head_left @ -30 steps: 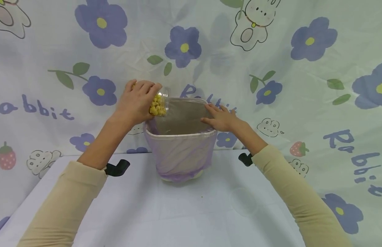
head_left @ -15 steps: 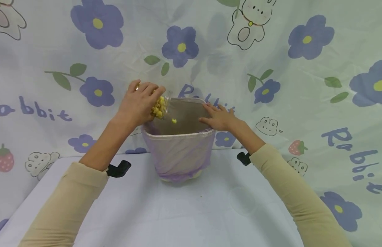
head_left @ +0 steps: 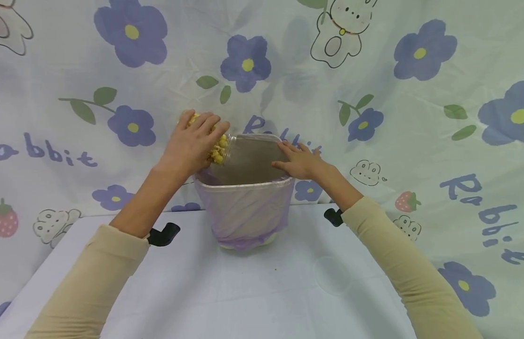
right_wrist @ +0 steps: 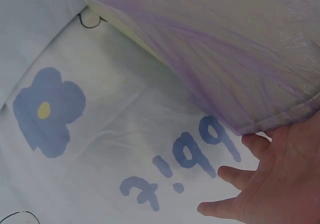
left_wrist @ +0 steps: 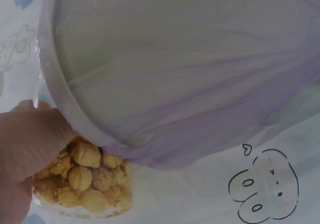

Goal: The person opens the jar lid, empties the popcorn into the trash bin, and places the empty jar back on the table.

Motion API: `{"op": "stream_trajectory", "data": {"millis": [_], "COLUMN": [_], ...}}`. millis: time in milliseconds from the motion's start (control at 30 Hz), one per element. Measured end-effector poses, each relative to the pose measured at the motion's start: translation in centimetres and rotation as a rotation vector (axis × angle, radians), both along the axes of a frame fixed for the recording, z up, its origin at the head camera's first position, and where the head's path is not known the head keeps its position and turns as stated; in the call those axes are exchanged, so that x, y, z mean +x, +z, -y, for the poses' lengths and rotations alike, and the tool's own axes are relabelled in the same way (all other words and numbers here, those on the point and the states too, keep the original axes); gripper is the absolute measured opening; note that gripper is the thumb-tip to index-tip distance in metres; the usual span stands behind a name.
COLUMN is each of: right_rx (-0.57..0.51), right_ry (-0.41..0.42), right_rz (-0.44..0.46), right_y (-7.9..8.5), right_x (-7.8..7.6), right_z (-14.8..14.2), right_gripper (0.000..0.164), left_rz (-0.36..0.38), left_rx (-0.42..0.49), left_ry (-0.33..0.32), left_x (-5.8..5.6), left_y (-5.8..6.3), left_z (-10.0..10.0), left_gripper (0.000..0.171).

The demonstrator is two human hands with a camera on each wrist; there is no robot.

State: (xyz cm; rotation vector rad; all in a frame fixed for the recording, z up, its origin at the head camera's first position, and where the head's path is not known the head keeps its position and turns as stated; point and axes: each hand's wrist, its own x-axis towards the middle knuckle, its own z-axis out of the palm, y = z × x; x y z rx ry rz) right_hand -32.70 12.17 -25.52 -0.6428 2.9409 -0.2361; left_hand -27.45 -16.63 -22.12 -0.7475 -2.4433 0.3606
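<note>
Here, hands [head_left: 191,143] [head_left: 302,163] outstretched, left gripping jar [left_wrist: 82,181] (tilted), right splayed.

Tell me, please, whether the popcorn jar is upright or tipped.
Tipped: in the head view, the popcorn jar is sideways, its mouth toward the lined bin.

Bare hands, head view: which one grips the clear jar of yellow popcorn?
The left hand, curled round the jar; the right hand touches the pale, purple-bagged bin.

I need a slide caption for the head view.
Left hand holds a tilted popcorn jar at the bin; right hand touches its rim.
</note>
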Motion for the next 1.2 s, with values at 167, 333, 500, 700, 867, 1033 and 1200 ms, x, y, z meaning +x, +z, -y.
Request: {"op": "stream_trajectory", "data": {"millis": [167,333,500,700,867,1033,1200], "right_rx": [0.01,0.009,0.008,0.011,0.013,0.014,0.015], "right_ry": [0.001,0.005,0.006,0.001,0.001,0.001,-0.004], "right_rz": [-0.002,0.001,0.005,0.0,0.003,-0.001,-0.005], "right_y": [0.1,0.1,-0.1,-0.1,0.0,-0.1,-0.1], "right_x": [0.0,0.1,-0.1,-0.1,-0.1,-0.2,-0.2], "right_z": [0.1,0.0,-0.1,-0.1,-0.1,0.0,0.0], "right_gripper": [0.077,0.077,0.077,0.077,0.077,0.077,0.077], "left_rz": [-0.008,-0.036,-0.1,-0.164,-0.178,-0.173,-0.158], "left_rx": [-0.022,-0.039,-0.028,-0.023,-0.022,-0.022,-0.072], "left_ry": [0.002,0.0,-0.052,-0.081,-0.083,-0.088,-0.043], "left_x": [0.1,0.0,-0.3,-0.5,-0.6,-0.5,-0.3], "left_y": [-0.2,-0.6,-1.0,-1.3,-1.4,-1.4,-1.3], "left_z": [-0.3,-0.6,-0.7,-0.7,-0.7,-0.7,-0.8], "left_gripper": [0.088,0.082,0.074,0.064,0.062,0.063,0.07]}}
